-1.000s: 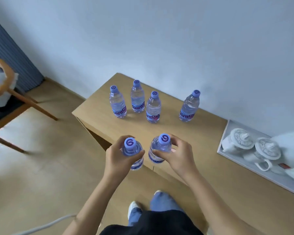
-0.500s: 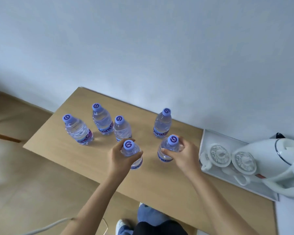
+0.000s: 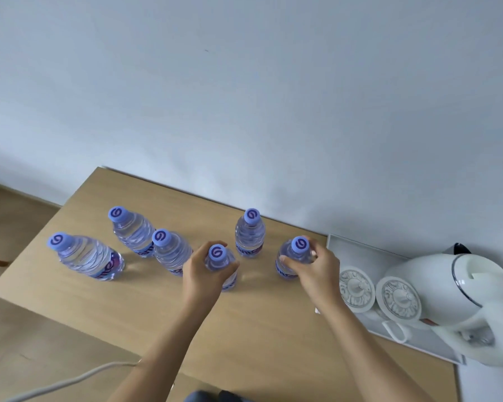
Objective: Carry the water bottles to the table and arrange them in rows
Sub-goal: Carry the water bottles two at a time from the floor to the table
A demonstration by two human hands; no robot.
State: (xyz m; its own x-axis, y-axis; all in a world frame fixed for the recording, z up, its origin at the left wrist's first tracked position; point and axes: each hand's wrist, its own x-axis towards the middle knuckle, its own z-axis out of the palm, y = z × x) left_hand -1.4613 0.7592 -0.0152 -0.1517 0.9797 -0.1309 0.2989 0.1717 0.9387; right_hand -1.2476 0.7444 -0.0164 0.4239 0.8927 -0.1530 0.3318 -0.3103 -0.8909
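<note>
Several clear water bottles with purple caps stand on the wooden table (image 3: pixel 105 291). My left hand (image 3: pixel 204 274) grips one bottle (image 3: pixel 217 253) round its neck, its base down on the table. My right hand (image 3: pixel 317 271) grips another bottle (image 3: pixel 298 250) round its shoulder, to the right, also low on the table. Behind and between them stands a free bottle (image 3: pixel 250 236). Three more stand to the left: one (image 3: pixel 169 250) beside my left hand, one (image 3: pixel 131 230) behind it, one (image 3: pixel 84 256) farthest left.
A white tray (image 3: pixel 357 248) at the right holds two lidded white cups (image 3: pixel 356 285) (image 3: pixel 400 298) and a white kettle (image 3: pixel 459 297), close to my right hand. The wall runs along the table's back edge. A grey cable (image 3: pixel 70 381) lies on the floor in front.
Both hands have carried their bottles forward from the table's front edge to the standing bottles and moved apart. The view has swung right, so the chair is gone from sight.
</note>
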